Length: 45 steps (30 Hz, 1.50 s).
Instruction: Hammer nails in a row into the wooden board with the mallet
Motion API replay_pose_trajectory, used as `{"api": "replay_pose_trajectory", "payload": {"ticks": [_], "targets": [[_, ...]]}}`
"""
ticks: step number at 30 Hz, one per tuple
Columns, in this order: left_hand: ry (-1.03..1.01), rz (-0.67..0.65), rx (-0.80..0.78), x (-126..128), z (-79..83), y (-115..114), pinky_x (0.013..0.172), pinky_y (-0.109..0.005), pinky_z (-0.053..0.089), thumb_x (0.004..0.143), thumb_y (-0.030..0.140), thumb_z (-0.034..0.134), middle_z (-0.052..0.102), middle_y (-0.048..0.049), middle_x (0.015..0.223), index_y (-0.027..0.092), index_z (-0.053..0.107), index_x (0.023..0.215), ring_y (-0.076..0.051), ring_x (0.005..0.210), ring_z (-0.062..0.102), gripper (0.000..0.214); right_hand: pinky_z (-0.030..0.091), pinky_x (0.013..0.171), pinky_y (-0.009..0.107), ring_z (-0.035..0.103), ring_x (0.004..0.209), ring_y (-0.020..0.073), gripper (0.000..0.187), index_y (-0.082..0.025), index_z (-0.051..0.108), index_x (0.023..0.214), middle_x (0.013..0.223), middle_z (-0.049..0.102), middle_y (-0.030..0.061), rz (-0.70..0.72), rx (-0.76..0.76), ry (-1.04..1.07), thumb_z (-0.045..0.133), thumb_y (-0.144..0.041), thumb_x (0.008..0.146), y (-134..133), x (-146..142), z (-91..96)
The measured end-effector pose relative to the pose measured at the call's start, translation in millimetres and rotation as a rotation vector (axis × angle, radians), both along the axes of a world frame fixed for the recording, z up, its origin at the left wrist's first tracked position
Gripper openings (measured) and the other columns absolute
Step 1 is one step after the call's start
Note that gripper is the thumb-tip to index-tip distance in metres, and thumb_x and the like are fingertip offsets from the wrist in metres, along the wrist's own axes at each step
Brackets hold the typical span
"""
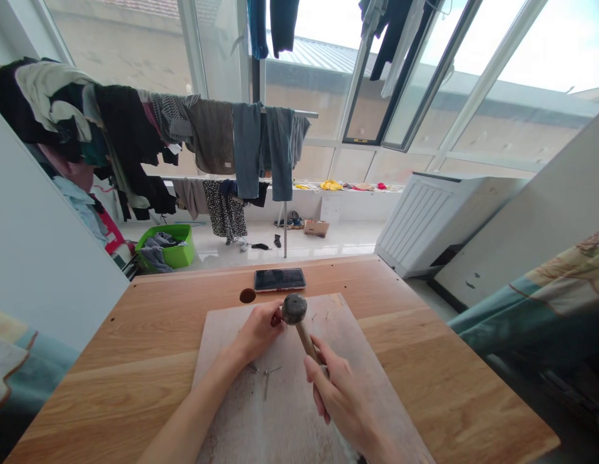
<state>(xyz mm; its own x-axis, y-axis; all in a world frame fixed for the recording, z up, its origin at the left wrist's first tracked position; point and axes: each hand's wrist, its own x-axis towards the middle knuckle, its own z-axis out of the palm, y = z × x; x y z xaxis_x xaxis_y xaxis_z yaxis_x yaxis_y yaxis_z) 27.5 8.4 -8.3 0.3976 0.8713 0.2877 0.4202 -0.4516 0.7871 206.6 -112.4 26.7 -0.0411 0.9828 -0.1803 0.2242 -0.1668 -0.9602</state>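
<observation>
My right hand (335, 386) is wrapped round the wooden handle of a hammer (294, 309), whose dark rounded head is raised toward the camera. Just left of that head, my left hand (258, 332) rests on a pale wooden board (299, 412) with its fingertips pinched together. What they pinch is hidden by the fingers and the hammer head. Several loose nails (266, 385) lie on the board by my left wrist. Toward the board's far right, a thin nail (327, 314) stands up from the surface, with another small one near it.
The board lies on a wood-grain table (425, 361). Beyond it are a phone (280, 279) and a round hole (248, 296) in the tabletop. Past the table stand a loaded clothes rack (212, 138), a green tub (181, 254) and a white ribbed appliance (420, 219).
</observation>
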Motion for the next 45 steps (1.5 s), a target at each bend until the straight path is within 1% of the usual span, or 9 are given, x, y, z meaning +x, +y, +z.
{"api": "replay_pose_trajectory", "payload": {"ticks": [4,8,12,15,20,27,32,37,45], "targets": [[0.024,-0.022,0.005,-0.6,6.5,-1.6,0.064,-0.021,0.041,0.077,0.005,0.056,0.062,0.0037,0.074,0.017,0.064,0.091,-0.012,0.067,0.056,0.021,0.035,0.029,0.016,0.044,0.034,0.0037,0.053,-0.019,0.054,0.137,0.075,0.053,-0.0049,0.004,0.01,0.012,0.051,-0.051,0.095,-1.9,0.4,-4.6],[0.21,-0.061,-0.002,-10.8,32.3,-19.1,0.07,-0.026,0.046,0.084,0.016,0.059,0.066,-0.0007,0.087,0.018,0.062,0.105,-0.016,0.074,0.06,0.021,0.032,0.029,0.015,0.045,0.033,0.0038,0.052,-0.018,0.053,0.139,0.073,0.052,-0.0059,0.003,0.013,0.059,0.05,-0.049,0.097,-9.3,9.4,-6.4],[0.604,-0.161,0.059,-17.9,58.7,-50.9,0.077,-0.032,0.049,0.08,0.02,0.061,0.064,-0.0058,0.097,0.019,0.063,0.088,-0.023,0.088,0.062,0.008,0.031,0.029,0.015,0.045,0.031,0.004,0.056,-0.017,0.052,0.138,0.07,0.053,-0.0061,-0.031,-0.01,0.061,0.053,-0.053,0.095,-19.7,23.1,-10.5],[0.744,-0.185,0.059,-10.7,67.4,-67.5,0.079,-0.033,0.049,0.074,0.012,0.058,0.063,-0.0087,0.098,0.018,0.063,0.078,-0.026,0.094,0.062,0.008,0.029,0.028,0.016,0.043,0.03,0.004,0.063,-0.013,0.053,0.137,0.069,0.052,-0.006,-0.046,-0.028,0.035,0.051,-0.058,0.092,-25.6,29.3,-10.8],[0.721,-0.227,0.042,-2.2,66.8,-62.9,0.079,-0.032,0.048,0.074,0.004,0.052,0.066,-0.0082,0.098,0.018,0.064,0.081,-0.024,0.093,0.063,0.019,0.032,0.03,0.018,0.043,0.032,0.0053,0.065,-0.011,0.053,0.136,0.068,0.053,-0.0051,-0.041,-0.058,-0.034,0.049,-0.058,0.091,-30.7,32.6,-5.3],[0.596,-0.003,-0.05,-26.5,59.1,-28.4,0.071,-0.029,0.044,0.091,0.01,0.048,0.067,-0.0051,0.087,0.019,0.058,0.083,-0.02,0.08,0.063,0.015,0.036,0.031,0.02,0.042,0.033,0.0068,0.061,-0.013,0.053,0.139,0.067,0.053,-0.0054,-0.05,-0.061,-0.066,0.047,-0.053,0.093,-33.1,37.3,-3.8],[0.586,-0.041,-0.037,-30.5,58.2,-22.1,0.08,-0.029,0.046,0.095,0.008,0.047,0.067,-0.0068,0.095,0.018,0.06,0.085,-0.02,0.088,0.065,0.02,0.035,0.033,0.019,0.043,0.033,0.0059,0.054,-0.014,0.053,0.139,0.068,0.053,-0.0058,-0.013,-0.03,-0.058,0.044,-0.048,0.098,-33.9,37.7,-8.3],[0.782,-0.079,0.031,-23.8,65.1,-24.9,0.075,-0.03,0.047,0.096,0.006,0.045,0.068,-0.0095,0.098,0.016,0.065,0.093,-0.023,0.087,0.067,0.023,0.034,0.032,0.018,0.043,0.032,0.0049,0.054,-0.014,0.053,0.139,0.069,0.053,-0.0061,-0.019,-0.044,-0.04,0.045,-0.048,0.097,-34.9,37.0,-11.5],[0.833,-0.09,0.141,-17.6,66.4,-22.5,0.074,-0.03,0.049,0.088,-0.001,0.047,0.066,-0.0087,0.091,0.015,0.067,0.082,-0.02,0.081,0.065,0.026,0.036,0.032,0.018,0.046,0.032,0.0057,0.053,-0.015,0.056,0.136,0.069,0.055,-0.0056,-0.045,-0.042,-0.033,0.051,-0.048,0.095,-34.5,36.1,-5.3]]}}
